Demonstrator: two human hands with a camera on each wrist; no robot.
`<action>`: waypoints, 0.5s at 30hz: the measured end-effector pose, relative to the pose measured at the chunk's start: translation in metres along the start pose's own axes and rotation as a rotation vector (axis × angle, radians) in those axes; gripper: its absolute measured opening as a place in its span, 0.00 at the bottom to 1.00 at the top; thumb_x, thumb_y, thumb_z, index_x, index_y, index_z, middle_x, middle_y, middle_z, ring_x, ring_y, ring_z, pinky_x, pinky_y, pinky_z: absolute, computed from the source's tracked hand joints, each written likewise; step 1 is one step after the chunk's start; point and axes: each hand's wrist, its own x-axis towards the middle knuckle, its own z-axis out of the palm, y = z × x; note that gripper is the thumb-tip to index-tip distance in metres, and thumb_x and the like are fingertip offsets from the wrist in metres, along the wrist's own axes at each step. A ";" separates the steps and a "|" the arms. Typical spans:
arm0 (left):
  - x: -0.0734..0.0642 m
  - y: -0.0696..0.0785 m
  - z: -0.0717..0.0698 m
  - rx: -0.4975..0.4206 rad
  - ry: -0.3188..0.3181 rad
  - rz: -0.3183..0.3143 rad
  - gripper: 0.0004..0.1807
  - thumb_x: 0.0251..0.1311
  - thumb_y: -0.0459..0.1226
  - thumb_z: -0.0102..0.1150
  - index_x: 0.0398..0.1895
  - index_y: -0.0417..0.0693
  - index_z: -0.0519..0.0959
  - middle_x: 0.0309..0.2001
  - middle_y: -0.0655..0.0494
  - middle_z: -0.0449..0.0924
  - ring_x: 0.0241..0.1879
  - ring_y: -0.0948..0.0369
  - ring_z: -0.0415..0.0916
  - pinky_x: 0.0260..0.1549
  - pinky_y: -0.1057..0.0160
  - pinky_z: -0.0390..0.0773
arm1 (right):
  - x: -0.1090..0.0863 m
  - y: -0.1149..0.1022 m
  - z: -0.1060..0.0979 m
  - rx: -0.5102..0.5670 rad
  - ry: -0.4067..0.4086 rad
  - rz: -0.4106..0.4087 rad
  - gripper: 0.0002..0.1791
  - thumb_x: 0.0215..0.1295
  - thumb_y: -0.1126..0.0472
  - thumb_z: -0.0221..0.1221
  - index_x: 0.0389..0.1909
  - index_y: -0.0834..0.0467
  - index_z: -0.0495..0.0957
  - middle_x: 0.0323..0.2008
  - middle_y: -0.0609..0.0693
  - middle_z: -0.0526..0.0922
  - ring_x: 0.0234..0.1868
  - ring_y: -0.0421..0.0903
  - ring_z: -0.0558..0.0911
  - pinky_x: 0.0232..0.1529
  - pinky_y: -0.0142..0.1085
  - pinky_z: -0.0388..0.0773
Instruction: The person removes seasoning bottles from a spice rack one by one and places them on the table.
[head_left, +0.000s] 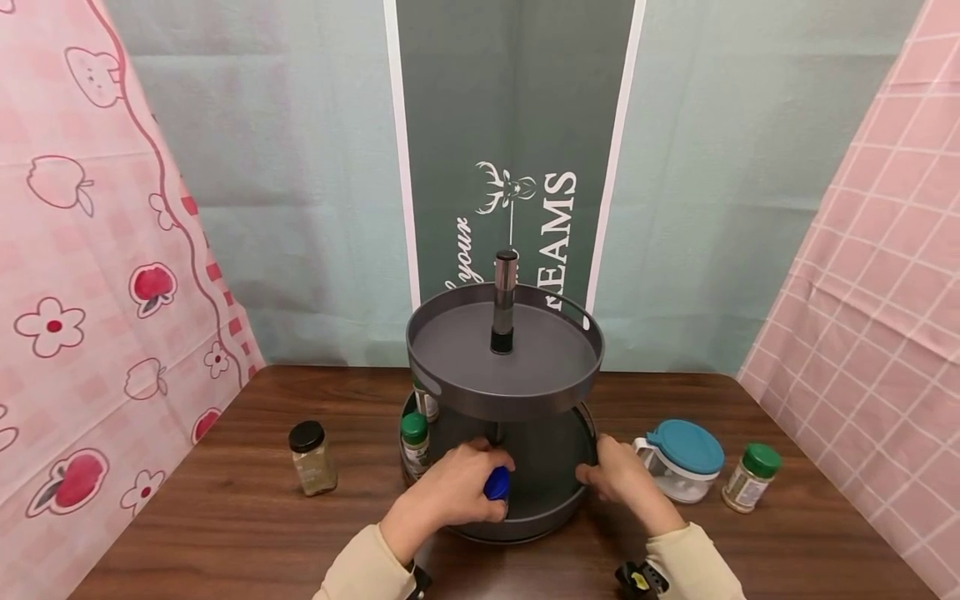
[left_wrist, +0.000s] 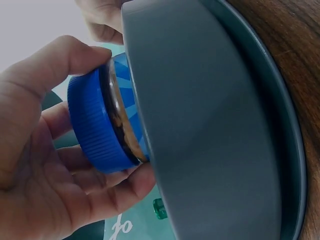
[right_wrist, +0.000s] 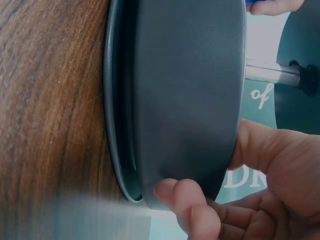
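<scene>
My left hand grips a small jar with a ribbed blue lid, thumb on one side and fingers on the other. Behind the front wall of the two-tier grey turntable's lower tray, that jar's lower part is hidden. At the tray's right side, my right hand holds the rim, with the thumb inside and the fingers outside the wall. A green-capped spice jar stands on the lower tray's left side, with another jar behind it, partly covered by the upper tray.
Left on the wooden table is a black-lidded spice jar. To the right stand a clear container with a blue lid and a green-capped jar. A metal post rises through the upper tray. Curtains hang behind and at both sides.
</scene>
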 end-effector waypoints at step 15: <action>0.000 0.000 0.002 0.001 0.002 -0.018 0.20 0.41 0.41 0.66 0.43 0.52 0.80 0.36 0.57 0.72 0.30 0.65 0.69 0.27 0.68 0.72 | -0.001 -0.001 0.001 -0.008 0.012 0.011 0.26 0.51 0.62 0.58 0.45 0.77 0.67 0.12 0.52 0.72 0.13 0.44 0.73 0.19 0.36 0.68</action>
